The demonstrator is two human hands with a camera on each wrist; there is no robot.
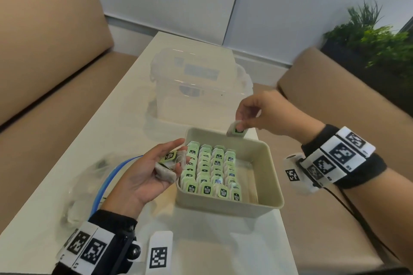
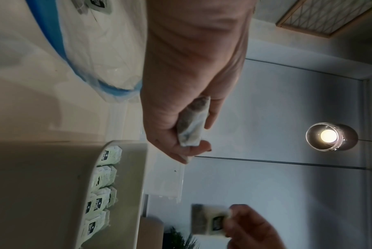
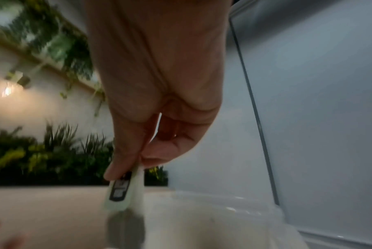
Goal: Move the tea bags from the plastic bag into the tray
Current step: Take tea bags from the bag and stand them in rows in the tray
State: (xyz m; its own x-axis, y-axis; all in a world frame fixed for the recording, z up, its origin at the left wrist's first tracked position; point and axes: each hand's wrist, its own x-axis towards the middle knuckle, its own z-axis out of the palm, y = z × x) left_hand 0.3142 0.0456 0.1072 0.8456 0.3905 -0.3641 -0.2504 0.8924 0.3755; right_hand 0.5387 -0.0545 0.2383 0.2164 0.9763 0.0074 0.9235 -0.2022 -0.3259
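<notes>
A beige tray [image 1: 266,163] near the table's front holds several rows of green-tagged tea bags [image 1: 212,172], with a bare strip along its right side. My left hand [image 1: 154,169] hovers palm up just left of the tray, fingers curled round a small bunch of tea bags [image 1: 166,173], also seen in the left wrist view [image 2: 191,124]. My right hand [image 1: 257,116] is above the tray's far edge and pinches one tea bag [image 1: 237,129] by its top; this tea bag [image 3: 125,195] hangs down from thumb and fingers. The clear plastic bag [image 1: 89,176] with a blue zip lies left of my left hand.
A clear plastic box [image 1: 196,87] stands behind the tray on the white table [image 1: 134,100]. Tan benches [image 1: 44,73] run along both sides. Green plants [image 1: 375,38] grow at the far right. A marker tag [image 1: 159,252] lies at the table's front.
</notes>
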